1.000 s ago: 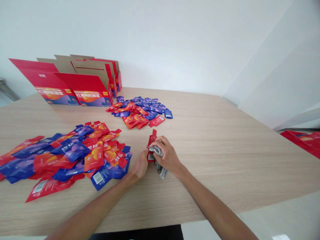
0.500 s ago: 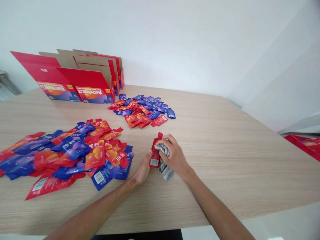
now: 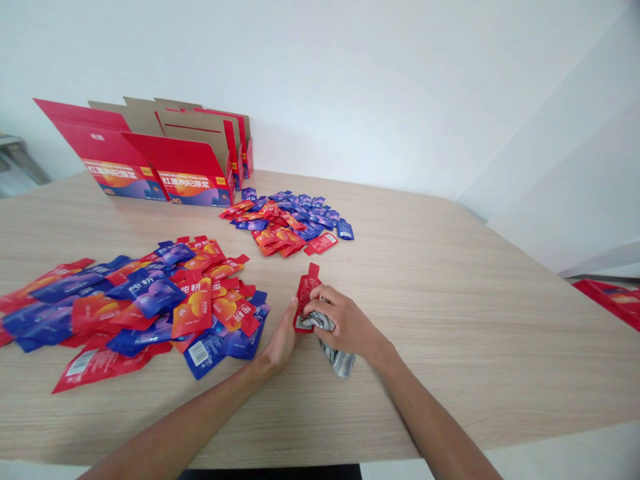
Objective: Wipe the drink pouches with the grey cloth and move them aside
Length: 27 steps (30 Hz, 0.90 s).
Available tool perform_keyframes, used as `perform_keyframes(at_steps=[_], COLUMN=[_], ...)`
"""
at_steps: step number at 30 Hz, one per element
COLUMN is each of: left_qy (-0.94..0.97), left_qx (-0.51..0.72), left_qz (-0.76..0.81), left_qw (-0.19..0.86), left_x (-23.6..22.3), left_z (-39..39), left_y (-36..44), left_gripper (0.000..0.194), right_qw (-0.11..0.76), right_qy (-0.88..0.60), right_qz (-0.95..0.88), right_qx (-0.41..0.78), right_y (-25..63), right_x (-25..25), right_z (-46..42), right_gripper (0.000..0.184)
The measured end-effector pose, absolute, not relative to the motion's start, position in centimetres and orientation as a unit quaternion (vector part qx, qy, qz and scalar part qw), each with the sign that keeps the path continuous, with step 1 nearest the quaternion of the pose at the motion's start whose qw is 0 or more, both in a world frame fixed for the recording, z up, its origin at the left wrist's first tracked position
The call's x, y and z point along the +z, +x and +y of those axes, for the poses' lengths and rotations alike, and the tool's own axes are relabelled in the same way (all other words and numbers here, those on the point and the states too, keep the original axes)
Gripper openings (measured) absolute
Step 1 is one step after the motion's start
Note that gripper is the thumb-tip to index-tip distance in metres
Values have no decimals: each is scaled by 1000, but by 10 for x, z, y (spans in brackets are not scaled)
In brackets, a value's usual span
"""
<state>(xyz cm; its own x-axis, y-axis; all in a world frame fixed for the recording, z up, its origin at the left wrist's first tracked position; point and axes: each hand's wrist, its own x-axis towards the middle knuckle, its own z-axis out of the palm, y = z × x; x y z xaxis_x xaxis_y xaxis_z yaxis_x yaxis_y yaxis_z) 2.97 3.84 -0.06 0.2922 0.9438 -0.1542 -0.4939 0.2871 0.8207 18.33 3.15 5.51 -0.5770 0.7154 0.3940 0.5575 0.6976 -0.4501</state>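
Red pouch is seen over the near middle of the table, neck pointing away; whether it is raised from the surface cannot be told. Its left edge is touched by the left hand, whose grip is hidden. Striped grey cloth is bunched in the curled fingers of the right hand and held against the pouch's lower part. Mixed red and blue pouches are heaped to the left, near open boxes.
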Motion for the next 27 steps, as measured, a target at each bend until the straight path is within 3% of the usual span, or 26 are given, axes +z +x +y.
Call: perform_keyframes(at_steps=[9, 14, 21, 27], left_qy=[424, 417, 420, 476], left_qx=[449, 457, 485, 459], left_qz=[311, 317, 380, 363], left_qw=[722, 719, 667, 657], left_x=[9, 7, -2, 9], left_z=[25, 28, 34, 28], left_y=[29, 31, 32, 29], left_gripper=[63, 64, 59, 59], right_qw=[401, 384, 292, 369], right_qy=[-463, -449, -338, -418], right_qz=[-785, -800, -886, -825], right_qx=[96, 108, 128, 89], right_y=[200, 197, 187, 191], right_x=[59, 56, 53, 56], right_z=[42, 41, 33, 36], right_gripper=[29, 31, 28, 28])
